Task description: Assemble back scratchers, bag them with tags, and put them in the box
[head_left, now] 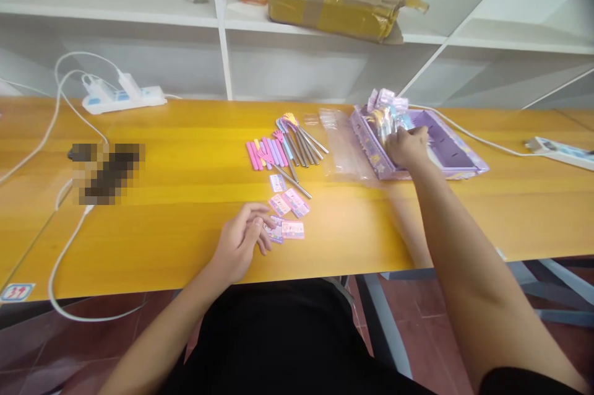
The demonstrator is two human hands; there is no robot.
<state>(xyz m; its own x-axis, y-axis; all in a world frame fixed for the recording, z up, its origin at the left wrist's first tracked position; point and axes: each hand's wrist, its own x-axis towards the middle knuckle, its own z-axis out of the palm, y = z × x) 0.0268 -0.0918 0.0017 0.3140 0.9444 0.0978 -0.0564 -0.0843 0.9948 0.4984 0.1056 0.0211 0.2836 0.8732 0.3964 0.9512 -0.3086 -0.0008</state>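
My left hand [242,239] rests on the table with loosely bent, parted fingers. It holds nothing and partly covers a purple card [276,231], beside a pink card [293,230]. Several more small printed cards [296,202] lie just beyond. My right hand [408,147] reaches into a purple box [457,170] with its fingers closed against clear-wrapped packets [387,116]; what they grip is hidden. Metal rods with coloured hand-shaped ends [304,144] are fanned out mid-table. Next to them lies a row of pink, yellow and purple handles [266,153].
Clear plastic bags [341,144] lie left of the box. A power strip [125,99] with white cables stands at the back left, another power strip [563,150] at the right. A taped carton [336,5] is on the shelf. A blurred dark object [111,175] lies at left.
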